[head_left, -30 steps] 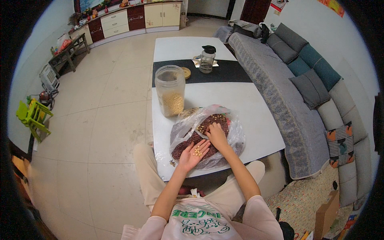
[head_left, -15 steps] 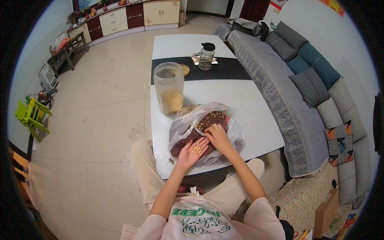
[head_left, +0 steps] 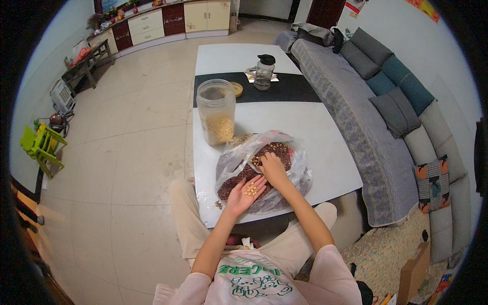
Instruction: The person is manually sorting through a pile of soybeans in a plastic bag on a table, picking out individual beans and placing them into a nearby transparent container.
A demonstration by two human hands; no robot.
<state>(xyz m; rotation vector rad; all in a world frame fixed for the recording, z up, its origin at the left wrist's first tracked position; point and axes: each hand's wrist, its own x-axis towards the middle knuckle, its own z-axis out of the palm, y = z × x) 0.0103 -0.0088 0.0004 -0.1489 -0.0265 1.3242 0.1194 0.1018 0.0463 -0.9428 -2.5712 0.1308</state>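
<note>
My left hand (head_left: pixel 240 201) lies palm up with its fingers stretched out, holding a small heap of yellow beans (head_left: pixel 250 190). Under it is a clear plastic bag (head_left: pixel 301 184), its mouth spread wide around many small dark red beans (head_left: pixel 233 187). More yellow beans lie scattered over the dark ones on the bag's far side. There my right hand (head_left: pixel 273 171) reaches in with bent fingers drawn together; whatever is between its fingertips is hidden. A tall clear jar (head_left: pixel 217 109), part filled with yellow beans, stands uncapped behind the bag, to the left.
A gold lid (head_left: pixel 236 89) lies behind the jar. Farther back on the white table (head_left: pixel 325 147) stands a clear bottle with a black cap (head_left: pixel 264 72). A long grey sofa (head_left: pixel 351 132) runs along the right side. Dark bits (head_left: pixel 218 204) lie beside the bag's near left edge.
My right hand has shifted slightly left and away from me, its fingertips now among the scattered yellow beans. My left hand keeps its place under the beans.
</note>
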